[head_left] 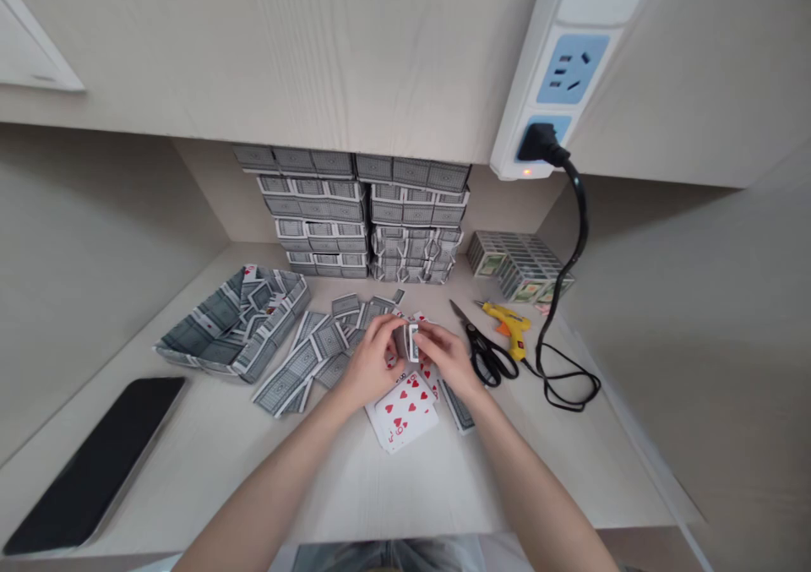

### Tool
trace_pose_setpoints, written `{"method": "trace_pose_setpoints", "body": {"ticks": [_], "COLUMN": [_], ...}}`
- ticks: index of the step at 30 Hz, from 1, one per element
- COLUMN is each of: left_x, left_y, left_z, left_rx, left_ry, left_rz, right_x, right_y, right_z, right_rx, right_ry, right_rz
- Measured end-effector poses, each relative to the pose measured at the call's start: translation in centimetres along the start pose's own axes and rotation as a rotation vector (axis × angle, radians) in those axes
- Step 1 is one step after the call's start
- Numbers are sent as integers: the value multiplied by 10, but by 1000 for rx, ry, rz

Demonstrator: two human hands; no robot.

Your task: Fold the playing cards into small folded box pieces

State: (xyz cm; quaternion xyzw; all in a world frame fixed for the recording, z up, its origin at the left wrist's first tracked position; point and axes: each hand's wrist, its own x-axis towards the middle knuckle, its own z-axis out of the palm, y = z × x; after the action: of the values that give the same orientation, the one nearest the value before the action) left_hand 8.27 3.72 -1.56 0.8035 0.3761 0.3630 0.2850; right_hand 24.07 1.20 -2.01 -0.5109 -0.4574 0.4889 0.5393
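Between both hands is a small folded playing card (413,342), its patterned back and white edge showing. My left hand (375,359) grips its left side with curled fingers. The fingertips of my right hand (446,357) pinch its right side. Just below the hands lies a pile of face-up playing cards (405,411) with a nine of hearts on top. Folded card strips (297,369) are heaped to the left of my left hand. Black-handled scissors (487,354) lie right of my right hand, blades pointing away.
A box made of folded cards (253,348), filled with loose pieces, stands at left near a black flat pad (95,462). Stacked card-built blocks (323,234) line the back. A yellow glue gun (510,327), its black cord (579,217), card packs (519,264) and a power strip (551,90) are at right.
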Motion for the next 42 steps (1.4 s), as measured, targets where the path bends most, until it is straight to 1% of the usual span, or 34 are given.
{"method": "trace_pose_setpoints", "body": {"ticks": [3, 7, 10, 16, 24, 30, 33, 38, 42], "left_x": [0, -1, -2, -2, -4, -6, -7, -7, -5], "left_y": [-3, -6, -7, -8, -6, 2, 5, 11, 12], "left_z": [2, 3, 3, 2, 6, 7, 7, 4, 1], "left_rx": [-14, -8, -7, 9, 51, 13, 16, 55, 53], "left_ry": [-6, -27, -25, -21, 1, -8, -27, -30, -36], "left_rz": [1, 18, 37, 83, 94, 96, 120, 132, 90], "right_x": [2, 5, 5, 4, 4, -1, -4, -5, -3], "right_y": [6, 12, 12, 9, 10, 1, -3, -4, 0], "right_z": [0, -1, -1, 1, 0, 7, 10, 11, 9], "right_rx": [-66, -168, -179, -24, 98, 305, 367, 318, 185], "right_ry": [17, 59, 68, -20, -48, -178, -205, -119, -3], "right_rz": [-12, -81, -81, 31, 70, 94, 97, 10, -66]}}
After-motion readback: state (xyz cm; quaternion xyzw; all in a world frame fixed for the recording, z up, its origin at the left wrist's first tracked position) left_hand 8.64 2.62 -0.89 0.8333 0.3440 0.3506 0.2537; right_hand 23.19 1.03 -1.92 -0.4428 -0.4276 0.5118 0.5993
